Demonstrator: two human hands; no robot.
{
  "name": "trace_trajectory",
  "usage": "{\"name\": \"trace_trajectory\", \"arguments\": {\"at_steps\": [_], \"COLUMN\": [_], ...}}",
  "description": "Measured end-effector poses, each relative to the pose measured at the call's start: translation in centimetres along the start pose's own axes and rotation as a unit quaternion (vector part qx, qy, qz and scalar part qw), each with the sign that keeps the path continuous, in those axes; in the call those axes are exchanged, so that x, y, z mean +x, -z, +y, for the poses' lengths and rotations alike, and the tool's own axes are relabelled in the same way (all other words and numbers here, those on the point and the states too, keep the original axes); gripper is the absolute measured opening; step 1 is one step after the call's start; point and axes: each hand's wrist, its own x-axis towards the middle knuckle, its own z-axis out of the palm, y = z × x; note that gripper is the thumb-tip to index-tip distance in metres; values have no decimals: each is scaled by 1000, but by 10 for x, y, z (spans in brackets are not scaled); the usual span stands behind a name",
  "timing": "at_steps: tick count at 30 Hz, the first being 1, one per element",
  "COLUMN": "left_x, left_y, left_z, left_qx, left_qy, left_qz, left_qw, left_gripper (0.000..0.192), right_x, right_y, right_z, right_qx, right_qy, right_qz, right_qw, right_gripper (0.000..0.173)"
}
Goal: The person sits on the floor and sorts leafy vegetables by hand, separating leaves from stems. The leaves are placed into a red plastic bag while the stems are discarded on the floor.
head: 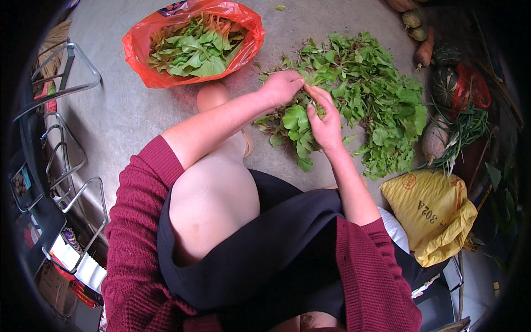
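Observation:
My right hand [327,124] is curled around a small leafy green plant [314,106], whose stems show between thumb and fingers. My left hand [284,88] reaches in from the left with bent fingers, its tips meeting the right fingertips. Whatever lies between those left fingertips is hidden. Below and beside the hands, loose leafy greens [299,124] lie on the concrete floor. A larger heap of the same greens [381,103], with roots and soil among them, spreads to the right. Beyond my left forearm stands an open red plastic bag [143,68] with picked leaves [203,52] inside.
Along the right lie a carrot [425,49], a dark green squash [444,86], scallions [471,124], a tan root vegetable [435,139] and a yellow woven sack [423,207]. Metal-framed furniture [85,85] lines the left. My knee [213,199] rises below the left forearm.

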Motion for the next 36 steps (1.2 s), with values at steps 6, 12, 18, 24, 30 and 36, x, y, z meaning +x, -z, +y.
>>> {"name": "trace_trajectory", "arguments": {"at_steps": [6, 12, 18, 24, 30, 36], "left_x": [1, 1, -3, -4, -6, -10], "left_y": [4, 6, 4, 6, 3, 1], "left_z": [5, 8, 7, 10, 16, 20], "left_qx": [28, 98, 232, 112, -83, -22], "left_qy": [-25, -50, -155, -30, 104, 93], "left_qz": [-32, -44, -16, -20, -72, -95], "left_qw": [999, 993, 960, 993, 988, 991], "left_gripper": [27, 29, 27, 21, 24, 23], "right_x": [7, 13, 17, 26, 36, 37], "right_y": [3, 12, 15, 31, 57, 39], "right_z": [-5, -8, -16, -21, -37, -43], "right_qx": [26, 36, 23, 12, -218, -298], "right_qy": [-32, -63, -56, -108, 15, 124], "right_qz": [22, -1, -15, -7, -6, -107], "right_qw": [999, 997, 998, 994, 976, 940], "right_gripper": [30, 27, 26, 19, 33, 57]}}
